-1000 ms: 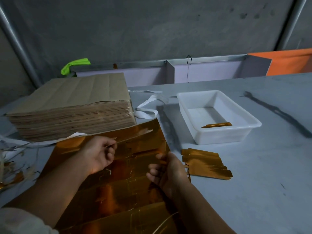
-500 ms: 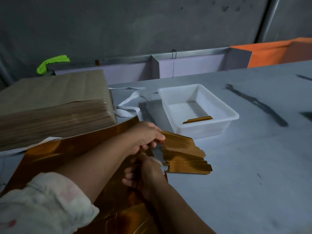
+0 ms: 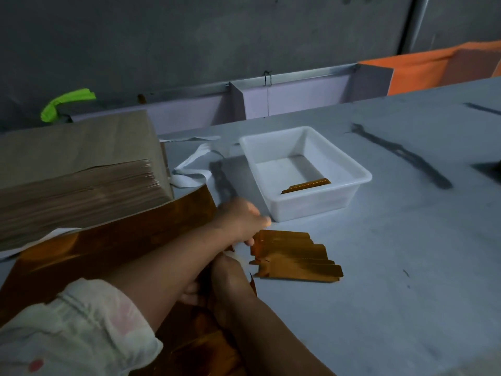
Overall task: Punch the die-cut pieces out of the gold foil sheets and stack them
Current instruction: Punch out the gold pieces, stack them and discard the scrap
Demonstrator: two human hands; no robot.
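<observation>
At the tabletop's (image 3: 406,267) near-left corner, found gold foil sheet (image 3: 122,240) spread. Saw white tray (image 3: 363,175) mid-table, gold strip (image 3: 306,185) inside. Noted punched pieces (image 3: 295,261) fanned just before it. Found right hand (image 3: 230,278) gripping the sheet's edge, left hand (image 3: 241,221) curled, touching the pieces; hold unclear.

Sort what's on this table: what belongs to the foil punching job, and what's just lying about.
Job:
gold foil sheet, gripped by the right hand
stack of punched pieces, by the left hand
white tray with one gold piece
brown sheet stack, probably supply

Lying about:
white strap
green tape
orange cloth
</observation>
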